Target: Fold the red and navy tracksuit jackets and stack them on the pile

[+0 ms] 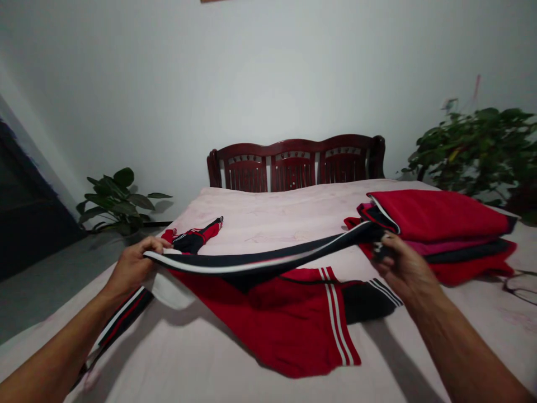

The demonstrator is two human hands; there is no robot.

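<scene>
A red and black track jacket (289, 330) with white stripes hangs stretched between my two hands above the bed. My left hand (140, 260) grips one end of a black band edged in white. At the other end, my right hand (398, 260) is closed on the dark cloth, beside a folded pile. The red part with double white stripes at its hem droops onto the sheet, and a black striped cuff (373, 299) pokes out behind it. A black sleeve with white and red lines trails below my left hand. White lining shows near that hand.
Folded red, black and magenta clothes (448, 215) are stacked at the right, with glasses (522, 288) beside them. Another red and black garment (197, 235) lies at the bed's left edge. A wooden headboard (293, 162) stands behind; potted plants (119, 198) flank the bed.
</scene>
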